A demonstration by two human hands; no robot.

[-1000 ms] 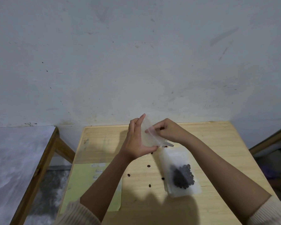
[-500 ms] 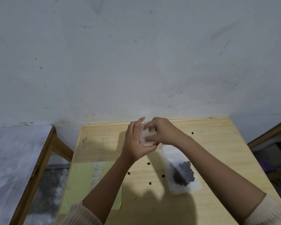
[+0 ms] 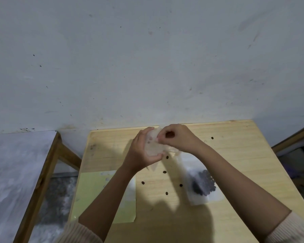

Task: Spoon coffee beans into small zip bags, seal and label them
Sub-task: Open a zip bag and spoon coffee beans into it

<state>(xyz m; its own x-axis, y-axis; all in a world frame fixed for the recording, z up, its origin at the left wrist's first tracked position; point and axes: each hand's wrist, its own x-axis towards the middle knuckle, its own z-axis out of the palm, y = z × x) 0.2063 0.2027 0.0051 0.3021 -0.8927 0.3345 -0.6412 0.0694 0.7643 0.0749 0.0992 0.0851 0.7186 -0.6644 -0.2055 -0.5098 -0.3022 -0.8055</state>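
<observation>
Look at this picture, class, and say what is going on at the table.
A person holds a small zip bag above the wooden table with both hands: the left hand grips its side and the right hand pinches its top edge. A larger clear bag of coffee beans lies flat on the table beneath the right forearm, loose beans are scattered beside it, and a yellow-green sheet lies under the left forearm.

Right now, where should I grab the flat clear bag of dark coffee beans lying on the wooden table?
Probably pinch the flat clear bag by its empty far end, coming from the left: the dark coffee beans sit heaped at its near end, and the right forearm crosses over its right side.
</observation>
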